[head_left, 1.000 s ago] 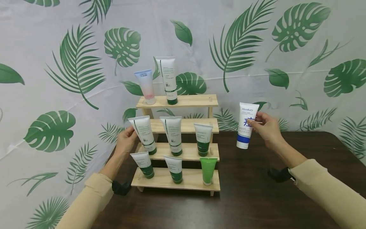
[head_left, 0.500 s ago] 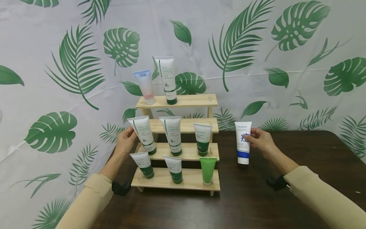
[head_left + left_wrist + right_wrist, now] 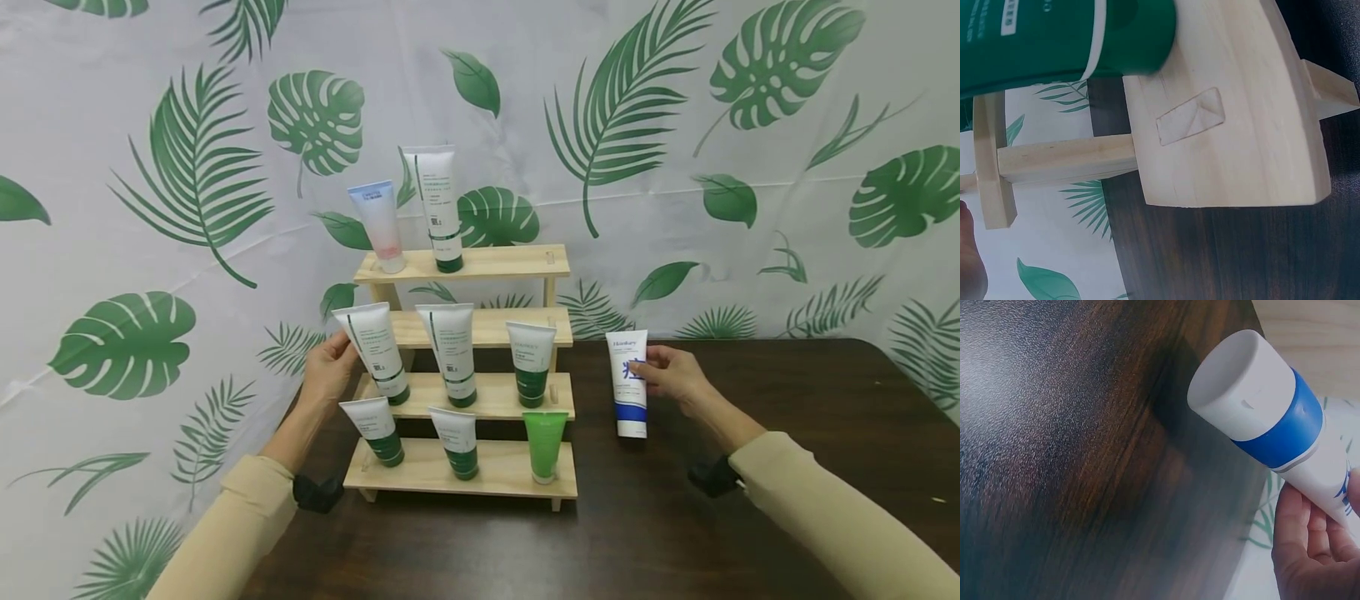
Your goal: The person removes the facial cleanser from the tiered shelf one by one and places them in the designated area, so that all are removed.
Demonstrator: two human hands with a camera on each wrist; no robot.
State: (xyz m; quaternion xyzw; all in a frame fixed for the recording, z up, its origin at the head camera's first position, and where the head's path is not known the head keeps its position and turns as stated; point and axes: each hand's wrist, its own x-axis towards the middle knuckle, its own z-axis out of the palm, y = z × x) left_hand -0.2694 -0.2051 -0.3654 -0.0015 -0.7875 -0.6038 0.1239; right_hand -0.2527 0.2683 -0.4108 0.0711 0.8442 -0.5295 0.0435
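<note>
My right hand (image 3: 678,379) pinches a white squeeze tube (image 3: 628,392) with blue lettering and a blue band by its right edge. The tube hangs cap down above the dark table, right of the wooden display rack (image 3: 457,467). In the right wrist view its white cap (image 3: 1235,381) is apart from the tabletop. My left hand (image 3: 328,367) grips the rack's left side, its fingertips hidden behind a white-and-green tube (image 3: 375,350). A thumb (image 3: 969,256) shows at the left edge of the left wrist view, by the rack's wooden frame (image 3: 994,162).
Tubes stand on the rack's stepped shelves: a pink-blue tube (image 3: 380,225) and a tall white tube (image 3: 437,204) on top, several white-and-green ones lower, a bright green tube (image 3: 545,446) at front right. The dark table (image 3: 750,492) meets a leaf-patterned backdrop (image 3: 787,208).
My right hand has lowered the white-and-blue tube and brought it left, closer to the rack; the tube is more upright. My left hand has stayed at the rack's left side.
</note>
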